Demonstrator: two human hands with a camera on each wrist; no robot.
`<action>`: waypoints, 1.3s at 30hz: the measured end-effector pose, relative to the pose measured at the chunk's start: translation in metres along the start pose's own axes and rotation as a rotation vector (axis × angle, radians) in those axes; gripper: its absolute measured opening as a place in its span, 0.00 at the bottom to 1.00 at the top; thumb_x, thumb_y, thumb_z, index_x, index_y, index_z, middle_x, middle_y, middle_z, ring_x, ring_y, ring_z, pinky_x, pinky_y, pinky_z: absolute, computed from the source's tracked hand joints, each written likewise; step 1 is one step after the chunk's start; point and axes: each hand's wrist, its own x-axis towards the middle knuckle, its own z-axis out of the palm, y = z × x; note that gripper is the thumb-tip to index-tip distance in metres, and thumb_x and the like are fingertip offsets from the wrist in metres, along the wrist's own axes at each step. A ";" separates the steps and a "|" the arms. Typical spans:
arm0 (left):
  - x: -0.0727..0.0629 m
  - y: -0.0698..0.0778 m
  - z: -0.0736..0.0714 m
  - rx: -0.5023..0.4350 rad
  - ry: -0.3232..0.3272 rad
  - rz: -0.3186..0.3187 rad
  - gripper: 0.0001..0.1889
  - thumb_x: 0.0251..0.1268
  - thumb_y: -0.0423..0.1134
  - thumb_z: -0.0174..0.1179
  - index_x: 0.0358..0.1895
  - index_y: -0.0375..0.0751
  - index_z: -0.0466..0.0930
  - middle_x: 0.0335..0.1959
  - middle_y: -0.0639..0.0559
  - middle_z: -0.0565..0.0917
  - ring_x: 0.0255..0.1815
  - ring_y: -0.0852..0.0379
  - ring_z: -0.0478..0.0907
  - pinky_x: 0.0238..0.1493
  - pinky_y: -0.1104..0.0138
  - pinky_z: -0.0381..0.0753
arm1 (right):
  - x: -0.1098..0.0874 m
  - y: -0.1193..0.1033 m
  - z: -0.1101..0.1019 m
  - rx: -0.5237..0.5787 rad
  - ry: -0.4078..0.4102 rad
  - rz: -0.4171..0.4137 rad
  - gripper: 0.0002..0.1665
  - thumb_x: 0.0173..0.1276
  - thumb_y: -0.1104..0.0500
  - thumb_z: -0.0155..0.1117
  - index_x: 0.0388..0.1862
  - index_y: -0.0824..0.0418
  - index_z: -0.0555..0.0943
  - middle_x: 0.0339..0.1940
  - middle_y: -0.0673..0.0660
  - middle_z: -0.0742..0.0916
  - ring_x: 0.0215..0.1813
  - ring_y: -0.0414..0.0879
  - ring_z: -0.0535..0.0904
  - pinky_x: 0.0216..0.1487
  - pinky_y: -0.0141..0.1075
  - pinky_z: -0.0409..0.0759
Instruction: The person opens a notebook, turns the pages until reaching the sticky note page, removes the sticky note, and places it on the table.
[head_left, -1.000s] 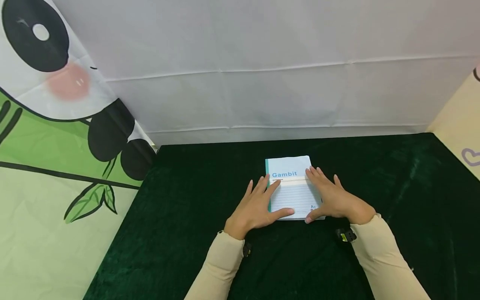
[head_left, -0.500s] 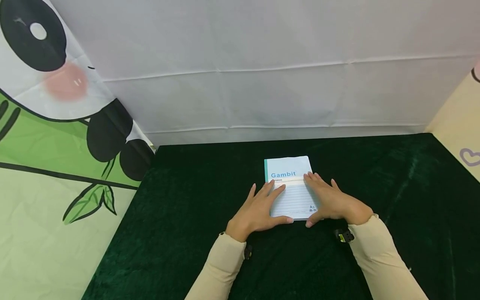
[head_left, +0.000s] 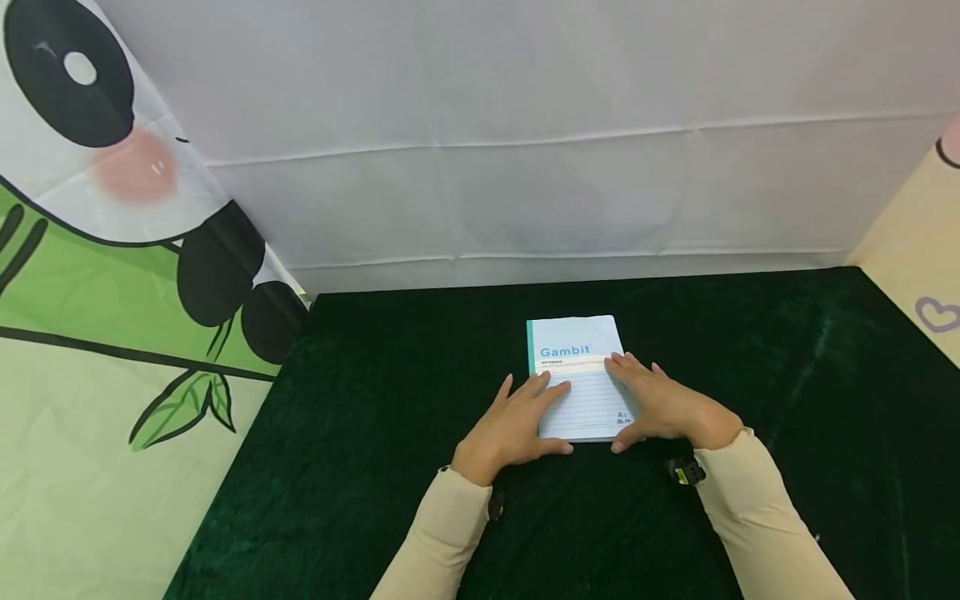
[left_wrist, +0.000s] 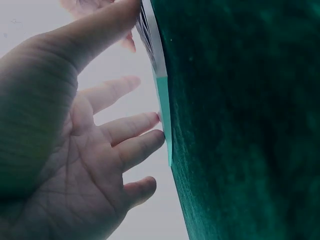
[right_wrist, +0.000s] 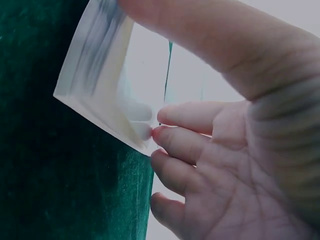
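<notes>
Head view, two grips (head_left: pixel 512 423) (head_left: pixel 670 407), one notebook (head_left: pixel 581 396)

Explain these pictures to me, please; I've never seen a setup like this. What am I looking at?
There is no robot here, just a person's bare left hand and right hand. The wide picture comes from a camera on the head; the two close ones come from the wrist cameras, one per arm. A thin "Gambit" notebook lies on a dark green cloth. Both hands touch it from either side with spread fingers; neither appears to grip it.
</notes>
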 end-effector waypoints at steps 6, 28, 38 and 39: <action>-0.002 0.000 0.000 -0.013 -0.004 -0.001 0.37 0.65 0.58 0.64 0.76 0.57 0.63 0.83 0.48 0.57 0.84 0.51 0.53 0.82 0.44 0.45 | 0.000 -0.002 0.000 -0.015 -0.024 0.006 0.63 0.52 0.46 0.81 0.79 0.67 0.58 0.82 0.70 0.56 0.83 0.69 0.48 0.79 0.66 0.42; -0.003 -0.004 -0.002 -0.017 -0.072 -0.012 0.33 0.70 0.55 0.60 0.76 0.64 0.63 0.84 0.50 0.52 0.85 0.51 0.48 0.82 0.44 0.48 | -0.006 -0.007 -0.001 -0.007 -0.067 0.052 0.59 0.55 0.50 0.79 0.80 0.62 0.58 0.84 0.66 0.54 0.80 0.76 0.48 0.76 0.69 0.48; -0.002 -0.002 -0.003 -0.012 -0.050 -0.021 0.32 0.69 0.56 0.61 0.75 0.63 0.65 0.84 0.50 0.54 0.85 0.50 0.50 0.82 0.44 0.48 | -0.007 -0.006 -0.004 -0.012 -0.082 0.040 0.58 0.58 0.47 0.76 0.80 0.61 0.57 0.84 0.66 0.54 0.80 0.75 0.49 0.76 0.71 0.46; -0.002 0.000 -0.003 -0.008 -0.043 -0.021 0.32 0.69 0.57 0.61 0.75 0.62 0.66 0.83 0.49 0.55 0.84 0.49 0.51 0.82 0.44 0.48 | -0.008 -0.006 -0.004 -0.015 -0.080 0.031 0.57 0.59 0.46 0.76 0.80 0.62 0.58 0.83 0.67 0.54 0.80 0.74 0.50 0.76 0.71 0.44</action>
